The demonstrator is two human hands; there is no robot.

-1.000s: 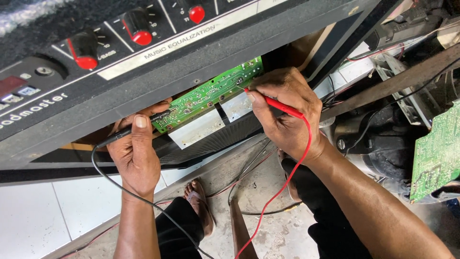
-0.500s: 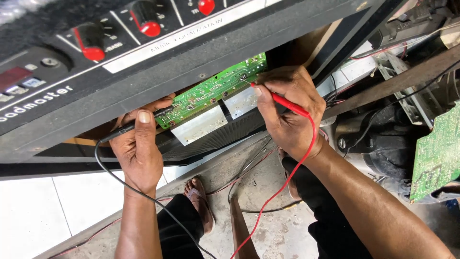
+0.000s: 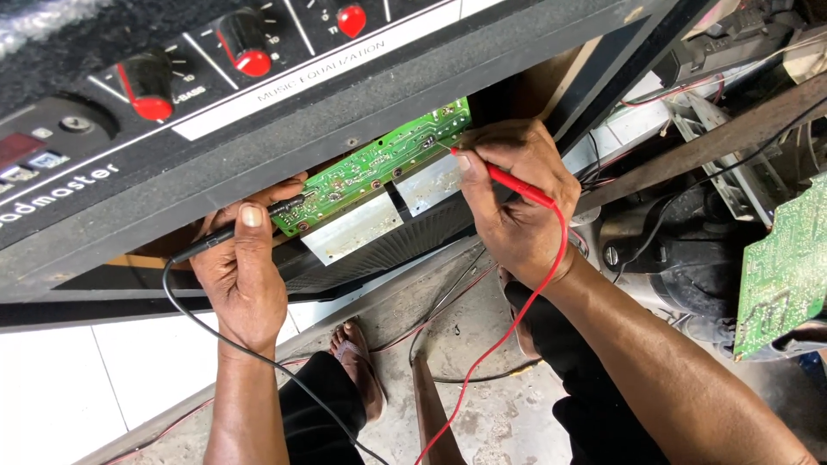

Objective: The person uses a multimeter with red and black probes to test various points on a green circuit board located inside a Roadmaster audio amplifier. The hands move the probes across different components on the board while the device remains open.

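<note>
Evidently, a red test probe [image 3: 517, 184] is being gripped in the right hand [image 3: 517, 207] and a black test probe [image 3: 237, 231] pinched in the left hand [image 3: 245, 275] — both tips are being pressed onto the green circuit board [image 3: 379, 164], likely so two points get bridged — under the black amplifier panel [image 3: 258, 95].

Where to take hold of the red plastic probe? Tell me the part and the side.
Hold the red plastic probe on its slim shaft behind the metal tip, coming from the lead end at right, as the right hand does; the tip rests on the green circuit board.
</note>
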